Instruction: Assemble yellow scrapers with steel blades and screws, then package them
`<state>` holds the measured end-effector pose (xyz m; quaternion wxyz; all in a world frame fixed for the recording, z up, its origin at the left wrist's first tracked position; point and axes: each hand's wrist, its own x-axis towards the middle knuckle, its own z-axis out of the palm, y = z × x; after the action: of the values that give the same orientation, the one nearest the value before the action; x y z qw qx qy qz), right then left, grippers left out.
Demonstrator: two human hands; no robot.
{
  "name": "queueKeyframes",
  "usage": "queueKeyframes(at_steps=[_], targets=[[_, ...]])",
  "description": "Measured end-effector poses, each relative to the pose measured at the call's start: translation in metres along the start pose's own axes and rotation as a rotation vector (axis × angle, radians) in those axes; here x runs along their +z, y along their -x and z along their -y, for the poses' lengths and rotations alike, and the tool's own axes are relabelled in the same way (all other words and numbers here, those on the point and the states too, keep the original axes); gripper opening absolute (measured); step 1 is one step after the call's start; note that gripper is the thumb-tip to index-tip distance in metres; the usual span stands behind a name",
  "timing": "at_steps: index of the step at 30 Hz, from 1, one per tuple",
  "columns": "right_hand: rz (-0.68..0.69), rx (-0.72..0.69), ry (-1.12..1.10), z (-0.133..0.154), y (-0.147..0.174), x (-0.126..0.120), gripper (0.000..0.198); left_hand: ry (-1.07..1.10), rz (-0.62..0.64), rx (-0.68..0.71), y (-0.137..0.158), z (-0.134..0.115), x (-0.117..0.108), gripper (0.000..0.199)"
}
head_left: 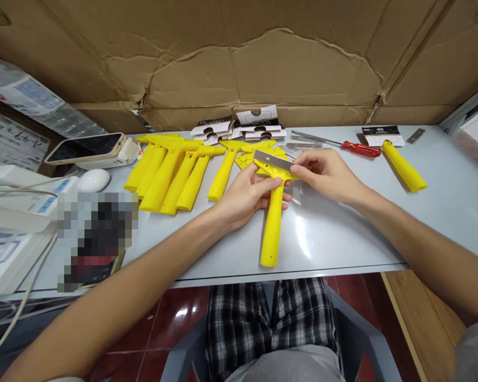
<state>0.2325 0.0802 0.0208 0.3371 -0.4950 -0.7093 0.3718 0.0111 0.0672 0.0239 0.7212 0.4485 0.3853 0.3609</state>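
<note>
partly behind the yellow scraper [273,228], the left hand [244,195] grips it; the right hand [325,173] seemingly pinches the blade [274,161].

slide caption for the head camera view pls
Left hand holding a yellow scraper, right hand touching the metal blade across its top.

The plain grey top [290,366] has a loose sleeve [476,350] that leaves the right forearm [426,241] bare; the bottoms [239,323] are plaid, crossed in black, grey and white. The left hand [245,199] and right hand [329,175] are bare too.
</note>
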Motion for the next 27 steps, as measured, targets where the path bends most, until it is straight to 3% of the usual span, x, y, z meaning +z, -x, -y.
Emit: queueKeyframes(at_steps=[8,12,16,27], targets=[[-0.091,0.025,-0.148,0.000,-0.002,-0.005,0.075,0.015,-0.004,0.001,-0.001,-0.001,-0.003,0.044],[-0.134,0.064,-0.206,0.002,-0.004,-0.010,0.074,0.007,-0.010,0.006,-0.002,0.000,-0.004,0.041],[-0.071,0.081,-0.241,0.000,-0.005,-0.011,0.075,-0.030,-0.027,0.013,-0.003,0.000,-0.005,0.040],[-0.061,0.045,-0.151,-0.001,-0.005,-0.009,0.071,-0.064,-0.003,0.049,-0.004,0.002,-0.007,0.052]])
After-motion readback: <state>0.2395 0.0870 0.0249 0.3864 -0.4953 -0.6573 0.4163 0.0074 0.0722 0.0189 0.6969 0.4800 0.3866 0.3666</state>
